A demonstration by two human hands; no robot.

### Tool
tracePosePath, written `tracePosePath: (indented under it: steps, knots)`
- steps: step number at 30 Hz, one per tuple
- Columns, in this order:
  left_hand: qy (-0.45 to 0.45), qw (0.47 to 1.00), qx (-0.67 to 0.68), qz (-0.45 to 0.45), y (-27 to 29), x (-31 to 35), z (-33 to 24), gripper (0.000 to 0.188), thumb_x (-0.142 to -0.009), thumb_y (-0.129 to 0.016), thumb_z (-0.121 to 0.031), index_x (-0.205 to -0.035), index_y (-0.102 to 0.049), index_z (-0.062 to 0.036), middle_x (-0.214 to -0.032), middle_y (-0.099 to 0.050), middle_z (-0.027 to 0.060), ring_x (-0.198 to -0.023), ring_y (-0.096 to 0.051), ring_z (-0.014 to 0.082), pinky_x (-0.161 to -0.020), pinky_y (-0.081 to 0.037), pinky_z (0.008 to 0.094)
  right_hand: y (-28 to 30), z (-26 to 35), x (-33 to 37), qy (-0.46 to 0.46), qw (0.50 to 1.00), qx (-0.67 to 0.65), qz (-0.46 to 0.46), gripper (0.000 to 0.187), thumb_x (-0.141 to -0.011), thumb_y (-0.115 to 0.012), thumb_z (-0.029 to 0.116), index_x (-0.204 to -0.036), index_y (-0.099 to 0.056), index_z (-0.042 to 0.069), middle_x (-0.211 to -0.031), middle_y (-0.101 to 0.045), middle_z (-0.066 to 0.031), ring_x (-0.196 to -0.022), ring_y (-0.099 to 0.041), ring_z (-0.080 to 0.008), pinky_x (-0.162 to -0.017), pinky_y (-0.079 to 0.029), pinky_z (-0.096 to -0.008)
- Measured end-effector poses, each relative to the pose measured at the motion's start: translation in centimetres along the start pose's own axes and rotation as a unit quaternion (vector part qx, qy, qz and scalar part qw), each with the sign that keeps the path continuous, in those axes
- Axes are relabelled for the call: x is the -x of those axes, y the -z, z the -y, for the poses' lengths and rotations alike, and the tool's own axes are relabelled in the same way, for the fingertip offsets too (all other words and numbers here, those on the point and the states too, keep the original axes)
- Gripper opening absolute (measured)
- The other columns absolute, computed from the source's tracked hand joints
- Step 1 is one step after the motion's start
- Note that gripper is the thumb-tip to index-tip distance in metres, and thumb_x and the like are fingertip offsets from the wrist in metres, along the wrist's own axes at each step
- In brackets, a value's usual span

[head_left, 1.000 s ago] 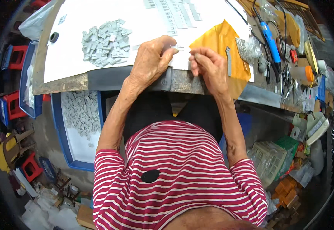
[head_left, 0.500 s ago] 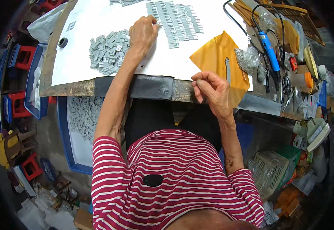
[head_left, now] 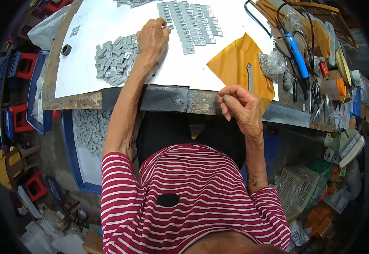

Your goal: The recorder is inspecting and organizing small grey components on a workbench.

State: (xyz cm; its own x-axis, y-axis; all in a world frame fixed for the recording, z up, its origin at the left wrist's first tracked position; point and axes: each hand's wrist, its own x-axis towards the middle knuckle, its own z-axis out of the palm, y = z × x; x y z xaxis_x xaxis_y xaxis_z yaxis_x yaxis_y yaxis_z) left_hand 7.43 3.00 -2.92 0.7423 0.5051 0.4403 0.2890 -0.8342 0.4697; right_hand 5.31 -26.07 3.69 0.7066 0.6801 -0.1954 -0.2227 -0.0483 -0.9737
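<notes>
Closest to my camera is a red-and-white striped shirt (head_left: 197, 182). To its left, below the worktop (head_left: 72, 103), sits a blue tray (head_left: 70, 148) with loose grey pieces (head_left: 92, 131) in it. The right hand (head_left: 243, 106) is raised at the worktop's front edge, thumb and forefinger brought together; I cannot tell whether that grip has anything in it. Just beyond, on a white sheet (head_left: 184, 72), I see an orange paper (head_left: 231, 59) bearing a narrow grey strip (head_left: 249, 76), with a clear bag (head_left: 268, 67) at its right edge. A heap of grey pieces (head_left: 115, 61) lies left of the left forearm. Farther out, the left hand (head_left: 152, 37) has its fingertips at a small grey piece (head_left: 170, 27), just beside the slanting rows of grey pieces (head_left: 190, 25); whether its grip pinches or only touches, I cannot tell. A second heap (head_left: 135, 2) lies at the far edge of my view.
</notes>
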Motion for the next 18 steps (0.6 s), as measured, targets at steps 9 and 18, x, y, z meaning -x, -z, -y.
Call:
tracePosePath:
  steps: [9,18]
  knots:
    - [0.000,1.000,0.014,-0.002,-0.3,-0.9,0.5,0.016,-0.072,-0.062,-0.016,-0.082,-0.064,-0.0047,-0.076,-0.064,0.0093,-0.066,-0.061,0.0212,-0.063,-0.049,0.0317,1.3,0.0,0.3,0.004,1.000,-0.003,-0.022,0.013,-0.087,-0.051,0.003,-0.095,-0.057,-0.006,-0.077,-0.059,-0.0069,-0.058,-0.052,-0.0065,-0.047,-0.043,-0.0174]
    - [0.051,0.997,0.040,0.042,-0.6,-1.2,0.4,0.009,-0.076,-0.060,-0.018,-0.081,-0.063,-0.0116,-0.081,-0.062,0.0047,-0.076,-0.059,0.0242,-0.071,-0.041,0.0410,1.9,-0.1,0.8,0.003,1.000,0.004,-0.028,0.013,-0.087,-0.052,0.004,-0.095,-0.058,-0.005,-0.077,-0.059,-0.0059,-0.057,-0.052,-0.0058,-0.047,-0.042,-0.0170]
